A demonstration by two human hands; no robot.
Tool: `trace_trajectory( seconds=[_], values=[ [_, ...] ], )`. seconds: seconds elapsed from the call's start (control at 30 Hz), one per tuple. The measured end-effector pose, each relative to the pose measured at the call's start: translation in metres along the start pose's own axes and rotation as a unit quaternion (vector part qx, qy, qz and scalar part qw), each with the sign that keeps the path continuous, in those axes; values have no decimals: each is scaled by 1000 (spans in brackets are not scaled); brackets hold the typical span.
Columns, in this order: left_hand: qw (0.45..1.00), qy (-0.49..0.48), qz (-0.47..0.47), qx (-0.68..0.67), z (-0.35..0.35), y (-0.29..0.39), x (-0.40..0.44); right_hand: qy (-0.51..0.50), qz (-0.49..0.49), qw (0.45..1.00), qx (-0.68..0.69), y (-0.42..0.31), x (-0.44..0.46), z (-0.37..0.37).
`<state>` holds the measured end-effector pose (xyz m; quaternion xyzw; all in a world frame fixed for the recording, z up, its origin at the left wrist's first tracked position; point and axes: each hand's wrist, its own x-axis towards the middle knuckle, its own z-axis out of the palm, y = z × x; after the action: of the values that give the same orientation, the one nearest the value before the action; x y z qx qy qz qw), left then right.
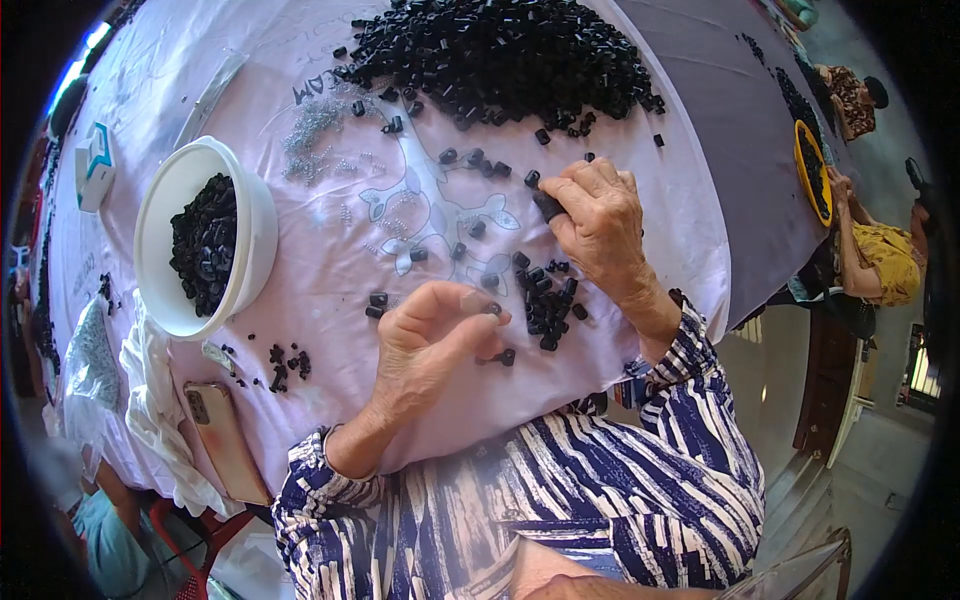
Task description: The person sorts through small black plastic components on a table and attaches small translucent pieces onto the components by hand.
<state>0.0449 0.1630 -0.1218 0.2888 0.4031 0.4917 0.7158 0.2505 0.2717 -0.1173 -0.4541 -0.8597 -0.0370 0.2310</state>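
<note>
My left hand (425,335) is over the pink cloth, thumb and fingers pinched together around a small dark piece (493,309). Higher and to the right, my right hand (600,220) has its fingers curled together. A short black cylinder (532,178) is at its fingertips; whether it is gripped or only touched is unclear. Something black (548,206), like a finger cover, wraps a fingertip of that hand. A loose cluster of black pieces (545,310) lies between my hands. Several more are scattered over a printed blue plant-like drawing (425,185) on the cloth.
A large heap of black pieces (500,60) covers the far part of the table. To the left are a white tub (262,235) of flat black pieces, clear beads (315,135), a phone (225,440) and a small box (95,168). A person sits at right by a yellow tray (803,150).
</note>
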Motion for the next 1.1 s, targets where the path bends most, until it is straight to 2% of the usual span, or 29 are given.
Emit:
trace_trajectory(
  seconds=[0.2, 0.23, 0.3, 0.33, 0.4, 0.53, 0.73, 0.83, 1.1],
  values=[
    [1000, 8, -15, -19, 1, 2, 0, 0, -19, 999, 41, -2, 1, -9],
    [1000, 10, -12, -20, 0, 2, 0, -26, 8, 989, 146, -5, 1, -12],
    [1000, 15, -8, -25, 0, 1, 0, -81, 60, 931, 351, -12, -1, -20],
    [999, 18, -8, -36, 0, 1, 0, -115, 60, 908, 398, -15, -1, -24],
    [998, 22, -4, -57, 1, 1, 1, -179, 60, 853, 487, -19, -1, -30],
    [999, 9, 4, -47, -1, 1, 2, -232, 166, 779, 558, -30, -4, -36],
    [999, 15, 1, -33, 0, 0, 1, -250, 128, 792, 542, -35, 1, -41],
    [1000, 7, 1, -18, -1, 2, 1, -189, 25, 842, 505, -32, -1, -33],
    [1000, 6, 9, 4, -2, 0, -1, -221, 35, 847, 482, -33, -1, -34]
  ],
)
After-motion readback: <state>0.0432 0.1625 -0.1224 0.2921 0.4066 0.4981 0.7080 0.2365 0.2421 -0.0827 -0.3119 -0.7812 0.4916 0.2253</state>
